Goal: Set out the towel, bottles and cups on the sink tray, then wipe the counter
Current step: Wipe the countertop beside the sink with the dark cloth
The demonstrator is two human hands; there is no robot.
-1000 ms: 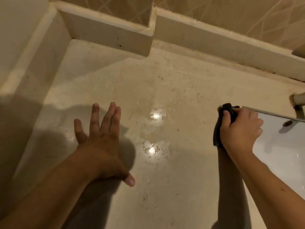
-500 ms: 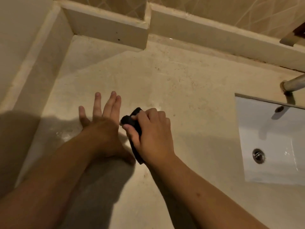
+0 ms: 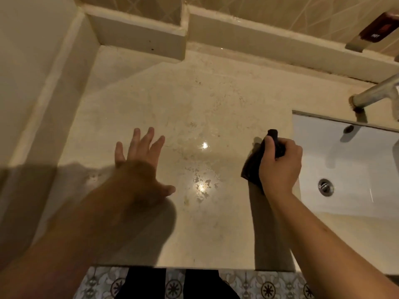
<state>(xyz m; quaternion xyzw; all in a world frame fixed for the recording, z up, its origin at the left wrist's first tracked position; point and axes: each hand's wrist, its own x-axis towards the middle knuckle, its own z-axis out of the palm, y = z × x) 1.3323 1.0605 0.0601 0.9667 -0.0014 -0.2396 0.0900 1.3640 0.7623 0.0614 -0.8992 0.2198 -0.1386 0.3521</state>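
My right hand [image 3: 280,167] is shut on a dark cloth [image 3: 251,169] and presses it flat onto the beige stone counter [image 3: 194,104], just left of the white sink basin [image 3: 356,165]. My left hand [image 3: 140,167] lies palm down on the counter to the left, fingers spread, holding nothing. Wet patches [image 3: 201,186] glint on the stone between the two hands. No tray, bottles or cups are in view.
A metal tap [image 3: 375,93] reaches over the basin's back edge, with a drain [image 3: 325,186] below it. A raised stone ledge [image 3: 138,37] runs along the back and a wall stands at the left. The counter's front edge [image 3: 194,266] lies above patterned floor tiles.
My right hand slid the cloth left from the sink edge to beside my left hand, then back right to the basin. My left hand stayed planted on the counter.
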